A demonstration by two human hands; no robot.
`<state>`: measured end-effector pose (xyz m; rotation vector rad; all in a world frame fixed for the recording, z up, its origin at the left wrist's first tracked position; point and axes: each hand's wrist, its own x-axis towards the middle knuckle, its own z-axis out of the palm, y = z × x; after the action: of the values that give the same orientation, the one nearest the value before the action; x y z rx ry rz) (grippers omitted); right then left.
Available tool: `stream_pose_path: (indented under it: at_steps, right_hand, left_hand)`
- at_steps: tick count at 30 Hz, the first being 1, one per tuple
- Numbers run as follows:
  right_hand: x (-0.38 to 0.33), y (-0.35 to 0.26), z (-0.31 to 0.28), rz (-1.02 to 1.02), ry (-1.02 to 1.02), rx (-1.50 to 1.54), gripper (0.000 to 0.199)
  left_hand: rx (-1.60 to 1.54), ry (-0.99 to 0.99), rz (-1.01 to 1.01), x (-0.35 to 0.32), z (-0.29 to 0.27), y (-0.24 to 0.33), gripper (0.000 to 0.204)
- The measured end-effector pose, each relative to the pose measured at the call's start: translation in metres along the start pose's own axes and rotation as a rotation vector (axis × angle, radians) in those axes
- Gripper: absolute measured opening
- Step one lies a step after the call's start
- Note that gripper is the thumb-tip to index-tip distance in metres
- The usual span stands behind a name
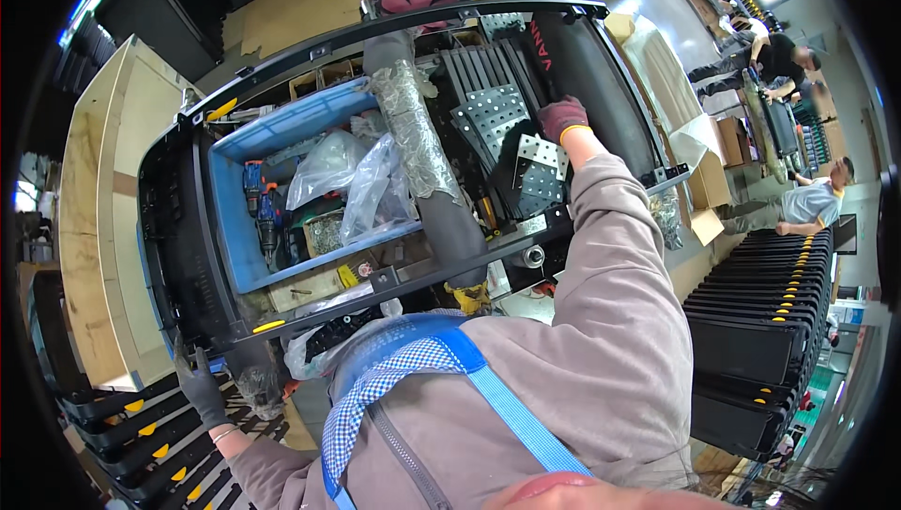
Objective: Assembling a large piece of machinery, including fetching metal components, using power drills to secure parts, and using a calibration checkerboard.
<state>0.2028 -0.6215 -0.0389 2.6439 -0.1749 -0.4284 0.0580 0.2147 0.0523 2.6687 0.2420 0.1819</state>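
My left hand [200, 392], in a grey glove, is at the near left corner of a black rectangular frame [413, 282]. Its fingers are stretched out and apart. My right hand [564, 117], in a dark red glove, reaches over the frame's right part. Its fingers are curled in beside a black padded roll [574, 64], and whatever they hold is hidden. Just left of that hand lie perforated metal plates [496, 116] on grey metal strips [483, 67]. More perforated plates [542, 172] lie nearer to me, below the right hand.
Inside the frame, a blue crate [230, 228] holds plastic bags [328, 167] and cordless drills [267, 219]. A film-wrapped padded bar [413, 125] crosses the middle. A wooden box [108, 219] stands left, stacked black frames [760, 322] right. Other people [784, 64] are at far right.
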Motion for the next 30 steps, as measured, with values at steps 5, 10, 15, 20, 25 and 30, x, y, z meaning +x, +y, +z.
stream_pose_path:
  at_steps: [5, 10, 15, 20, 25, 30]
  right_hand:
    - [-0.023, 0.000, -0.029, 0.108, -0.187, 0.357, 0.037]
    - [-0.046, -0.026, -0.049, -0.002, -0.481, -0.037, 0.043]
    - [-0.039, -0.044, -0.006, 0.077, -0.229, -0.070, 0.038]
    - [-0.019, -0.040, -0.012, 0.295, -0.319, 0.109, 0.029]
    - [-0.048, -0.050, -0.108, 0.014, 0.137, 0.404, 0.025]
    - [-0.097, -0.093, -0.176, -0.311, 0.553, 0.741, 0.023]
  left_hand:
    - [-0.253, 0.025, -0.051, -0.002, 0.013, 0.025, 0.048]
    - [-0.304, 0.028, 0.000, 0.000, 0.026, 0.038, 0.046]
    - [-0.249, 0.019, 0.045, -0.012, 0.014, 0.044, 0.046]
    - [-0.244, 0.059, -0.034, -0.029, 0.005, 0.035, 0.046]
    - [-0.388, 0.137, -0.048, -0.047, 0.000, 0.062, 0.043]
    - [-0.263, 0.083, 0.205, -0.043, 0.014, 0.142, 0.041]
